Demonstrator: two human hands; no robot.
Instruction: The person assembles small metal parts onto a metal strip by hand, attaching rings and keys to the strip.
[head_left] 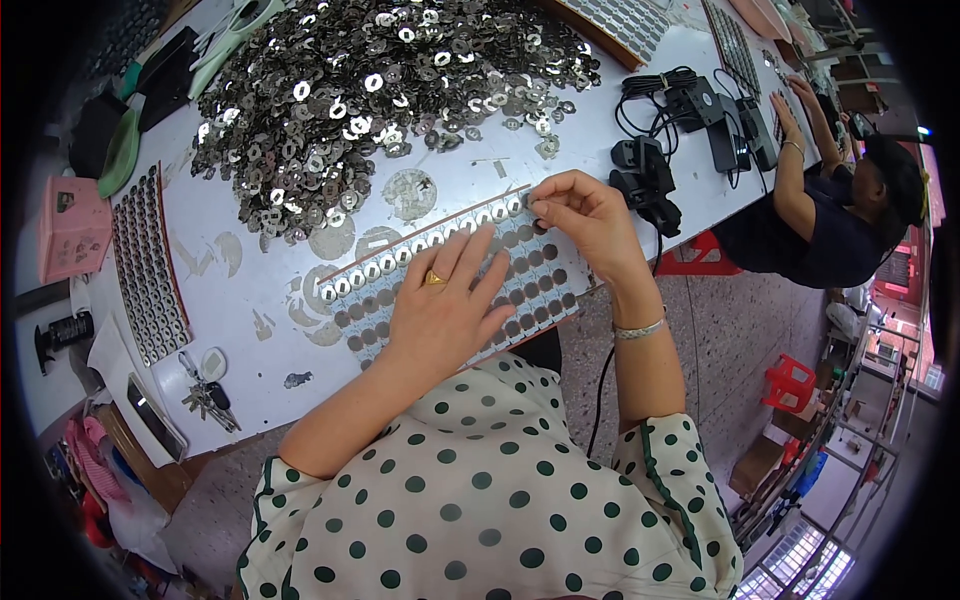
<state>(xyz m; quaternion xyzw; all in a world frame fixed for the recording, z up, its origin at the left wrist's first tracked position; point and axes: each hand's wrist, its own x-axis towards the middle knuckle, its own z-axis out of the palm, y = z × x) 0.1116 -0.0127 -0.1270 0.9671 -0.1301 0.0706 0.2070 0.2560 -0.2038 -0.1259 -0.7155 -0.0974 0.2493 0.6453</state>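
Placement of round silver metal pieces (373,271) seems under way on a pale-grey rectangular panel (360,293) beneath the spread fingers of the left hand (438,308), those of the right hand (592,222) pinched together, contents indistinct, the next move probably needing precise seating beneath them.

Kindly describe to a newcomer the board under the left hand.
On the white table, nearer than the metal heap, lies the board. Unlike the board at far left, it lies under the left hand, far row bright, nearer discs dark.

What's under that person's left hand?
A board with rows of dark round spots; shiny metal pieces line its far edge. Whatever the left hand covers can't be seen.
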